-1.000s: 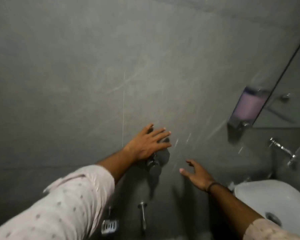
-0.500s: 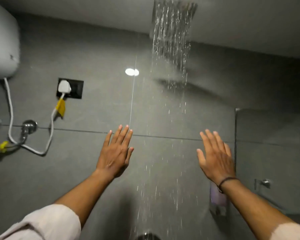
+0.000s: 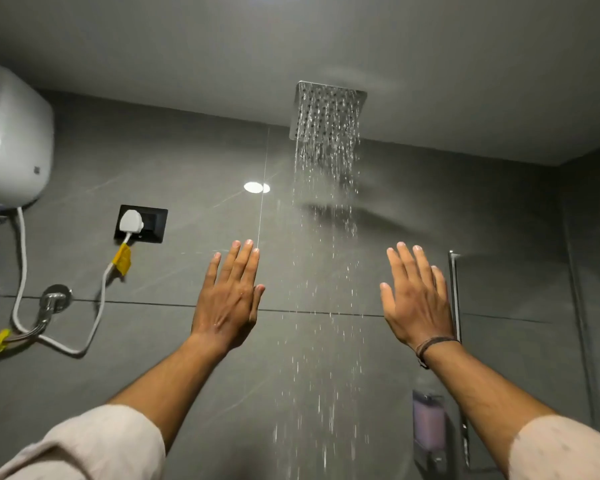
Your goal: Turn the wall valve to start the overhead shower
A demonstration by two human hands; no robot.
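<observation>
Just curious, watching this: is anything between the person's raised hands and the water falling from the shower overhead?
Nothing visible. The left hand and right hand are raised open on either side of the stream from the shower head, with only open air between. The wall valve is out of view.

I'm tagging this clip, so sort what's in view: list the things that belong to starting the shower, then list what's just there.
Belongs to the job:
- shower head, running
- water stream
- left hand, open, holding nothing
- right hand, open, holding nothing

Just there:
- water heater
- plug in the wall socket
- soap dispenser
- glass partition edge
</observation>
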